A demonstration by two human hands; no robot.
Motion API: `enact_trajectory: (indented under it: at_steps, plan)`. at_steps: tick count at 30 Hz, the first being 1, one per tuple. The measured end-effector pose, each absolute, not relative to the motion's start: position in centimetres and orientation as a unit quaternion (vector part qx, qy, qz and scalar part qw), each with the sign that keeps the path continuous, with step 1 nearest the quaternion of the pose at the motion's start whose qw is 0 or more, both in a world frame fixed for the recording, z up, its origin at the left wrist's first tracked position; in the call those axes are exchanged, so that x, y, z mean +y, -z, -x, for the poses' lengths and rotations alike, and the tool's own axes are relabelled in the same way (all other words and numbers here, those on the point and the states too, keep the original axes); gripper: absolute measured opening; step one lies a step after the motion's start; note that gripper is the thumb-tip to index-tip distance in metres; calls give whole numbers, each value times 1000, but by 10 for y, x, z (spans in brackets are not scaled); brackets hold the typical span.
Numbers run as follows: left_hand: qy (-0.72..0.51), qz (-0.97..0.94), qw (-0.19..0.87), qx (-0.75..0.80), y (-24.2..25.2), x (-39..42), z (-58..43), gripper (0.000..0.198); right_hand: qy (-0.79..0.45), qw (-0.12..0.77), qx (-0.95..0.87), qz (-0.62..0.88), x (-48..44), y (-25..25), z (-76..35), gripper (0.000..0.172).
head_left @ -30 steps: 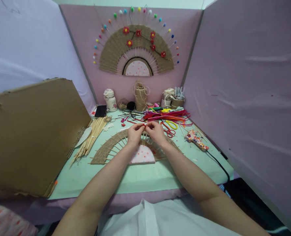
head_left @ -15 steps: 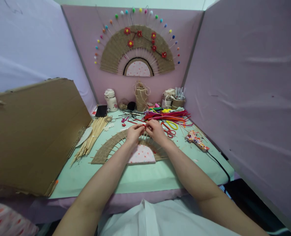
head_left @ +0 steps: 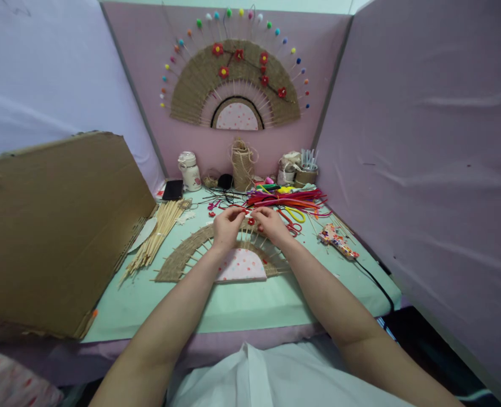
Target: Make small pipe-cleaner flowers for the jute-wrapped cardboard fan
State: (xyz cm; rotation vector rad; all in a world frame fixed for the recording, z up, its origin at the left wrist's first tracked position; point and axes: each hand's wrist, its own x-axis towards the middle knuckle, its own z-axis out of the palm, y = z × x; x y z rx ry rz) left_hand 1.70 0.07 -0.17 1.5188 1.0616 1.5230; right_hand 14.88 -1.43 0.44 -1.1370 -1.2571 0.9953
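A half-made fan of woven jute on wooden sticks [head_left: 181, 259], with a pink dotted half-circle [head_left: 240, 268] at its base, lies flat on the green table [head_left: 242, 308]. Over its top edge my left hand [head_left: 227, 226] and my right hand [head_left: 271, 223] meet, fingers pinched together. Between the fingertips a small red and white piece [head_left: 249, 215] shows, too small to name. A small red flower [head_left: 251, 221] sits just below the fingers on the fan.
A finished fan [head_left: 235, 85] hangs on the back wall. A cardboard sheet [head_left: 55, 226] leans at the left beside bamboo sticks [head_left: 159, 232]. Pipe cleaners [head_left: 288, 199], scissors [head_left: 290, 221], a glue gun [head_left: 337, 240] with a cord, a twine spool [head_left: 242, 164] and a jar [head_left: 190, 171] crowd the back.
Both hands have moved slightly further from me over the fan's top edge and stay pinched together. The small red flower now shows below the fingers.
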Motion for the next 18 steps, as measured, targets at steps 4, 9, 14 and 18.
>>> enact_trajectory:
  at_steps: [4, 9, 14, 18]
  plan:
    - [-575, -664, 270, 394, 1, -9, -19, 16, -588, 536, -433, 423, -14, -5, -146, 22]
    - [-551, -705, 195, 401, 2, -12, -18, 16, -637, 536, -381, 401, -14, -4, -149, 27]
    - [-531, -736, 153, 391, 6, -7, -16, 15, -641, 524, -393, 399, -12, -3, -153, 27]
    - [-516, -736, 157, 409, 6, -6, -16, 15, -633, 523, -406, 401, -13, -2, -154, 27]
